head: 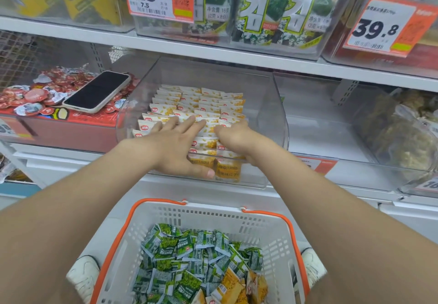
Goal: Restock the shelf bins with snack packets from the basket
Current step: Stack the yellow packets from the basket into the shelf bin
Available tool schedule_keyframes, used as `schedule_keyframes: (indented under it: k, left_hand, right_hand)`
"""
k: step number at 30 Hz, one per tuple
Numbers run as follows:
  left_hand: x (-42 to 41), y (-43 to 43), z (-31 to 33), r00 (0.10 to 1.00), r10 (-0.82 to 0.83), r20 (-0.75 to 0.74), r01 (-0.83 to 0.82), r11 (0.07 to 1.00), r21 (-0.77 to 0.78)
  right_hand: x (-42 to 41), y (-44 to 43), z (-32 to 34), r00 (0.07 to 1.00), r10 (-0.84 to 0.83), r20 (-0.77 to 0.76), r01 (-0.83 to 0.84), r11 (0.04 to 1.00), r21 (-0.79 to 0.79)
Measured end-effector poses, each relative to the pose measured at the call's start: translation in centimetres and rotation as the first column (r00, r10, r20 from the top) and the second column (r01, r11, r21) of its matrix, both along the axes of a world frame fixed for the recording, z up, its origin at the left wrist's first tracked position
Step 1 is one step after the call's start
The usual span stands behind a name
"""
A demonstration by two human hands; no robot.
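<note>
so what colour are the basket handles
Orange handles on a white basket, seen best in the head view.

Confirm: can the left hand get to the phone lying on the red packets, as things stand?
Probably yes. The left hand lies flat and holds nothing; the phone sits uncovered on top. Only the clear bin wall stands between, so lift out first.

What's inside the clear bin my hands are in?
The clear bin holds rows of white-and-yellow snack packets. The left hand lies flat on them; the right hand dips its fingers out of sight among them. Packets beneath both hands are covered.
</note>
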State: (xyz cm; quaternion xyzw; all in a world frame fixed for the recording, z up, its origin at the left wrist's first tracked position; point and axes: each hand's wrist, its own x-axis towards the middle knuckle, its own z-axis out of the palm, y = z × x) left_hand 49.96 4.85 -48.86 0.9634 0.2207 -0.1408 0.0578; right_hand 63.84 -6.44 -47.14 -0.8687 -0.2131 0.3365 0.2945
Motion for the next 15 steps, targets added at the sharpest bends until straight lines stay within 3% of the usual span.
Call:
schedule_keyframes:
  k: [6,8,10,12,15]
  left_hand:
    - [0.2,-0.4,-0.3,0.998,-0.046,0.043,0.043,0.995,0.085]
    - [0.1,-0.5,-0.3,0.998,-0.041,0.046,0.036,0.994,0.104]
    - [0.0,-0.8,-0.2,0.998,-0.016,0.069,0.008,0.994,0.106]
    - [-0.2,-1.4,0.1,0.995,0.02,0.095,-0.029,0.995,0.092]
    - [-0.7,-3.0,1.1,0.97,-0.028,0.242,-0.014,0.985,0.171]
  right_hand:
    - [-0.5,1.7,-0.2,0.978,0.113,-0.177,-0.085,0.984,0.159]
    - [-0.6,0.9,0.3,0.976,0.128,-0.173,-0.109,0.987,0.119]
    - [-0.8,0.1,0.8,0.989,0.15,-0.011,-0.15,0.988,0.024]
    - [-1.4,-1.0,1.4,0.954,0.159,0.254,-0.157,0.987,-0.03]
    - [-2.1,-3.6,2.0,0.773,0.115,0.624,-0.202,0.977,0.071]
